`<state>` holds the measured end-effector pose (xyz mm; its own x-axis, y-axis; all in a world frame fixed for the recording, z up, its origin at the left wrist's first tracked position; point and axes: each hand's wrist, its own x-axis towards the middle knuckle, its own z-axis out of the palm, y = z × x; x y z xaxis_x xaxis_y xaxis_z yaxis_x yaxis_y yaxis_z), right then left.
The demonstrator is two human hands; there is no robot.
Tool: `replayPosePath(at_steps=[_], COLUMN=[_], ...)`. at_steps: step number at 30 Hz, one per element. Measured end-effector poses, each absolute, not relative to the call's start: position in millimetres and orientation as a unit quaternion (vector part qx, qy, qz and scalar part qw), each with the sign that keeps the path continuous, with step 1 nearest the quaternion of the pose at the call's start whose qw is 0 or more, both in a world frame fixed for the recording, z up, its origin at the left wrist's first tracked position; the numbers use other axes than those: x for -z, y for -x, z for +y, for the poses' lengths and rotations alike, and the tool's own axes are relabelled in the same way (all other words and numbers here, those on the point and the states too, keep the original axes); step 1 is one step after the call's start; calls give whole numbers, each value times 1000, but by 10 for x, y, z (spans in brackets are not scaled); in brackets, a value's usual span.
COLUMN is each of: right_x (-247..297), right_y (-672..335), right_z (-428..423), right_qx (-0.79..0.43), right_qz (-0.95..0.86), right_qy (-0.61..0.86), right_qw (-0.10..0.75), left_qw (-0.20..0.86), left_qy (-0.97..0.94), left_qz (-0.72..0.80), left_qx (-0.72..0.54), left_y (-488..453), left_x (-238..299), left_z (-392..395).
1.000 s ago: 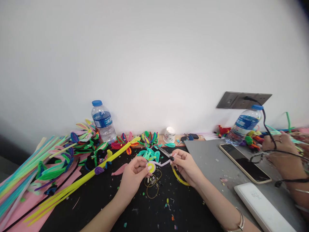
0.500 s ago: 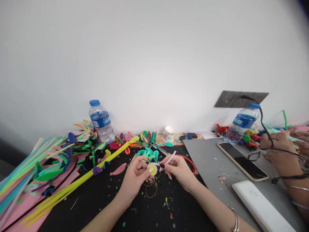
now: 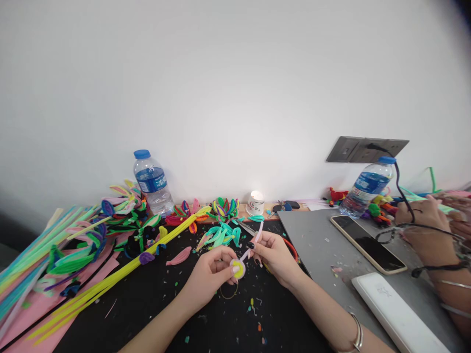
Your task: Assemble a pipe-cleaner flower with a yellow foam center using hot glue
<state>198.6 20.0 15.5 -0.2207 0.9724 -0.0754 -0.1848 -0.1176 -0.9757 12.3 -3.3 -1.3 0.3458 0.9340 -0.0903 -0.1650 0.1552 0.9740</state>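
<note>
My left hand (image 3: 217, 266) pinches a small coil of pipe cleaner (image 3: 238, 268), yellow in the middle with a pale lilac ring around it. From the coil a pale lilac pipe cleaner end (image 3: 260, 230) runs up and to the right. My right hand (image 3: 268, 252), closed, grips that strand between thumb and fingers. Below the coil hangs a thin gold-coloured loop (image 3: 230, 293); what it is fixed to is hidden. Just beyond my hands lies a bundle of turquoise pipe cleaner loops (image 3: 222, 235).
Yellow pipe cleaners (image 3: 110, 279) and a colourful pile lie left. Water bottles (image 3: 151, 181) stand at the wall, with a paper cup (image 3: 255, 203) between. On the grey board (image 3: 312, 245) rest a phone (image 3: 368, 243) and a white device (image 3: 395, 314). Another person's hand (image 3: 423, 215) is at right.
My right hand has drawn the lilac strand away from the coil, so a longer straight stretch shows. My left hand and the coil have shifted slightly right and down.
</note>
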Motion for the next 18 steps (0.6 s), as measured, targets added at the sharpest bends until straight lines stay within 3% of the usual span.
replayPosePath(at_steps=[9, 18], right_x=[-183, -156], right_y=[-1939, -2009], right_z=[149, 226], right_qx=[-645, -629], right_qz=[-460, -474], right_qy=[408, 412], right_qw=[454, 458], left_qw=[686, 662], left_qy=[-509, -505], left_qz=[365, 379], left_qx=[-370, -404], left_y=[-148, -117], left_x=[-25, 44], left_z=[-87, -47])
